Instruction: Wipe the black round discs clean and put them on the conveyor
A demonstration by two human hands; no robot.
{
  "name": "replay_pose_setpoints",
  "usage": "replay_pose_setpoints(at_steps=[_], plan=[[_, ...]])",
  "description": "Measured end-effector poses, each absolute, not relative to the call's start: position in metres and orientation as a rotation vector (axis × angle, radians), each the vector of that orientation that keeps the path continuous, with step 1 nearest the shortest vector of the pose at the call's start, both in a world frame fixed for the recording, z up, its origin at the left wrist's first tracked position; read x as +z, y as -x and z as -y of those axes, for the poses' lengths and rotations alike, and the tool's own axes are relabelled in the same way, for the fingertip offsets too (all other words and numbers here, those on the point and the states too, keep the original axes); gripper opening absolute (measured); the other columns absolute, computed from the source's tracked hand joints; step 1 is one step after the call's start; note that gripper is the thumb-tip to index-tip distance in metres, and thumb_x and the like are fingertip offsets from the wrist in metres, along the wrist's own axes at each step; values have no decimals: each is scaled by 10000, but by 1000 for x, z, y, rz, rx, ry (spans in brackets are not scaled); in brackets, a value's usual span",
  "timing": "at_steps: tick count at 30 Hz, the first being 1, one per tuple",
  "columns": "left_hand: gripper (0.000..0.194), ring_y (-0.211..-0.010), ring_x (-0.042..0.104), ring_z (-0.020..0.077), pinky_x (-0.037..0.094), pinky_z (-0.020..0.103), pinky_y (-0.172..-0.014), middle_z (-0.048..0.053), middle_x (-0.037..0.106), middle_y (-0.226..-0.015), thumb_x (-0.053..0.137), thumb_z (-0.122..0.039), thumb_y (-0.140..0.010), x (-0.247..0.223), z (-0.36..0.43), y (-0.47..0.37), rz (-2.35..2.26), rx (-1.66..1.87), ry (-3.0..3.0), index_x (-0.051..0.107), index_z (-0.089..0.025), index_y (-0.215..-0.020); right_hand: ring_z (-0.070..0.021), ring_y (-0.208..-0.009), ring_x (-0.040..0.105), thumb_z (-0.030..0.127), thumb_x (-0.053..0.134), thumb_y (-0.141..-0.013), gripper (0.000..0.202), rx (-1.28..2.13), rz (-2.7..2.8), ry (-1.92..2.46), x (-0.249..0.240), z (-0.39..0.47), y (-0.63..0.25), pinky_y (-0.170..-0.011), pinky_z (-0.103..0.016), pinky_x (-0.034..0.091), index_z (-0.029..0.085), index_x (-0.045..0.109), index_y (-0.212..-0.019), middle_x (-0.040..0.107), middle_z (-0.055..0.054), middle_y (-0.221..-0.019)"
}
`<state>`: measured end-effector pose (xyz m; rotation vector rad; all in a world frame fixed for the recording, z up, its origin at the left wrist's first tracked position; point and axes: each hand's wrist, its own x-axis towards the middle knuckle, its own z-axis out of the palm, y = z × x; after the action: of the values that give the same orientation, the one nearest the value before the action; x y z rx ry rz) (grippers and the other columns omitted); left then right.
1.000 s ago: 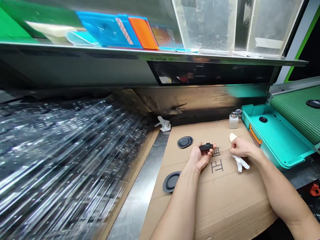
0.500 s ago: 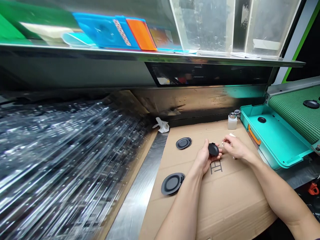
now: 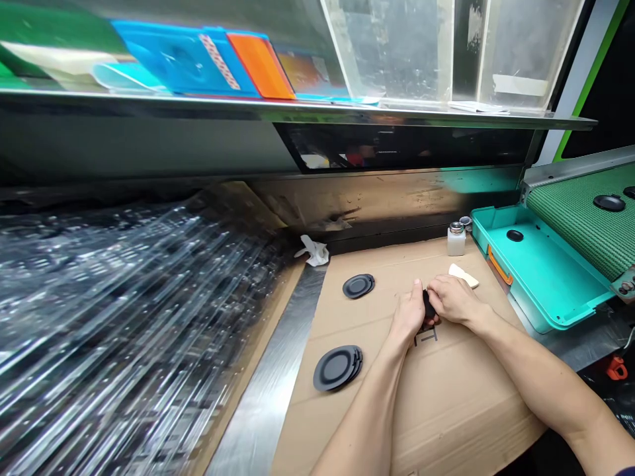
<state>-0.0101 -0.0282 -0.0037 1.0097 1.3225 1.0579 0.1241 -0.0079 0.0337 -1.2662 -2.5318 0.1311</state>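
Note:
My left hand (image 3: 411,309) is closed around a small round black plastic lid (image 3: 428,306) above the cardboard sheet (image 3: 387,396). Pressed against the lid from the other side is my right hand (image 3: 452,299), fingers curled in. Its fingertips are hidden, so what it may pinch does not show. Just behind the right hand lies a white pad (image 3: 464,275) on the cardboard. Two small stacks of flat black lids rest to the left of my hands: a far stack (image 3: 358,285) and a larger near stack (image 3: 337,367).
A turquoise bin (image 3: 560,277) holding one black disc (image 3: 514,235) stands on the right, beside a green conveyor belt (image 3: 585,205) carrying black parts. A small bottle (image 3: 456,239) stands at the back. Crumpled white tissue (image 3: 315,251) and clear plastic-wrapped material (image 3: 133,330) lie left.
My right hand has moved left from beside the lid onto it, and more of the white pad shows. The left hand has turned, hiding more of the lid. The camera view has shifted slightly.

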Motion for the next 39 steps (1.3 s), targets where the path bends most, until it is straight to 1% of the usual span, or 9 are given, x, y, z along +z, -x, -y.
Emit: replay_pose_setpoints(at_steps=[6, 13, 17, 22, 24, 27, 33, 37, 39], plan=[[765, -376, 570, 192, 436, 276, -402, 109, 600, -447, 291, -688, -966, 0, 32, 9, -1378, 1040, -1207, 647, -159, -544, -197, -823, 618, 183, 543, -943, 155, 116, 2541, 1377, 35, 10, -125, -727, -281, 399, 171, 673, -858, 689, -71, -913], [679, -369, 558, 185, 421, 264, -390, 101, 604, -445, 362, -601, -991, -2, 30, 11, -1348, 1042, -1159, 674, -162, -576, -202, -872, 617, 177, 538, -937, 140, 69, 2543, 1278, 31, 6, -127, -776, -277, 414, 164, 671, -895, 686, -79, -929], [686, -333, 532, 173, 390, 251, -362, 100, 590, -425, 364, -591, -996, 2, 31, 10, -1352, 1043, -1095, 666, -156, -560, -204, -850, 616, 182, 543, -930, 136, 79, 2561, 1286, 31, 5, -127, -750, -282, 405, 166, 673, -893, 689, -81, -927], [708, -359, 562, 184, 425, 257, -381, 107, 608, -450, 321, -601, -1001, 5, 32, 9, -1372, 1028, -1143, 661, -154, -570, -198, -835, 613, 187, 542, -934, 147, 124, 2535, 1318, 33, 6, -127, -734, -277, 389, 171, 679, -886, 691, -73, -920], [706, -351, 550, 185, 422, 263, -376, 105, 602, -445, 321, -609, -996, 5, 33, 9, -1373, 1019, -1145, 660, -152, -577, -197, -808, 608, 189, 551, -927, 149, 171, 2536, 1370, 35, 7, -127, -715, -277, 378, 175, 684, -862, 694, -72, -910], [708, -348, 547, 186, 418, 265, -373, 107, 603, -446, 306, -602, -999, 4, 32, 9, -1377, 1016, -1129, 648, -159, -566, -194, -823, 606, 194, 556, -927, 140, 166, 2516, 1337, 36, 7, -127, -716, -273, 374, 175, 684, -872, 691, -66, -913], [688, -348, 556, 184, 409, 250, -363, 106, 598, -436, 319, -570, -1008, 2, 32, 9, -1380, 1035, -1125, 642, -160, -559, -186, -793, 602, 183, 571, -911, 128, 152, 2506, 1327, 32, 6, -128, -683, -274, 360, 176, 679, -841, 692, -55, -889], [621, -321, 537, 172, 398, 235, -341, 86, 590, -423, 388, -536, -1004, 2, 32, 8, -1332, 1067, -1009, 654, -154, -593, -183, -830, 610, 193, 556, -922, 137, 155, 2476, 1303, 30, 6, -127, -706, -264, 370, 176, 687, -888, 700, -60, -922], [614, -313, 531, 166, 395, 225, -331, 81, 579, -414, 405, -550, -997, 1, 32, 8, -1309, 1063, -993, 657, -142, -614, -189, -821, 616, 208, 567, -910, 140, 180, 2469, 1376, 31, 6, -126, -696, -270, 361, 186, 699, -869, 711, -61, -920]])
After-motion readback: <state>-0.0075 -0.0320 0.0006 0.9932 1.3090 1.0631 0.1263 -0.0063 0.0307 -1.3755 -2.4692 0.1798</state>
